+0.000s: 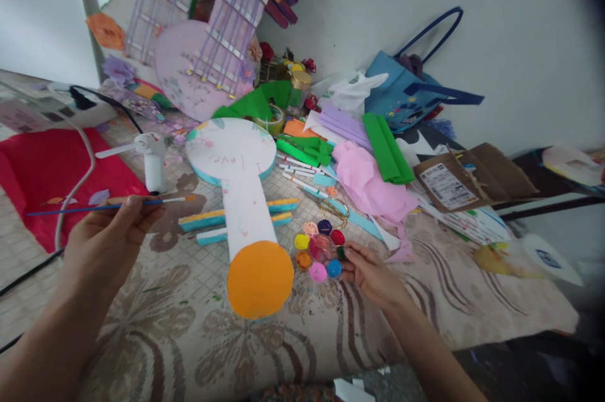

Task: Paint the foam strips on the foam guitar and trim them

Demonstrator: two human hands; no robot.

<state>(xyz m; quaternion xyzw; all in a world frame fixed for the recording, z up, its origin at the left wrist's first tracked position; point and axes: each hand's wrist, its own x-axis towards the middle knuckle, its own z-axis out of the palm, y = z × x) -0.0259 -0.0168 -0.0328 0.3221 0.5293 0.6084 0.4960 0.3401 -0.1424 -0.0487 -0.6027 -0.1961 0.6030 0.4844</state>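
Note:
My left hand (106,235) pinches a thin blue paintbrush (85,207) held level, its tip pointing right toward a white cardboard cut-out (239,175). That cut-out has a round white top and a painted orange disc (259,279) at its near end. My right hand (373,273) grips the edge of a round paint palette (320,249) with several coloured wells, resting on the patterned tablecloth just right of the orange disc.
A small white hand fan (151,159) stands behind the brush. Red paper (42,172) and cables lie at left. Crepe paper in pink (373,184) and green (387,150), a blue bag (406,93), scissors (335,210) and a cardboard envelope (467,181) crowd the back right.

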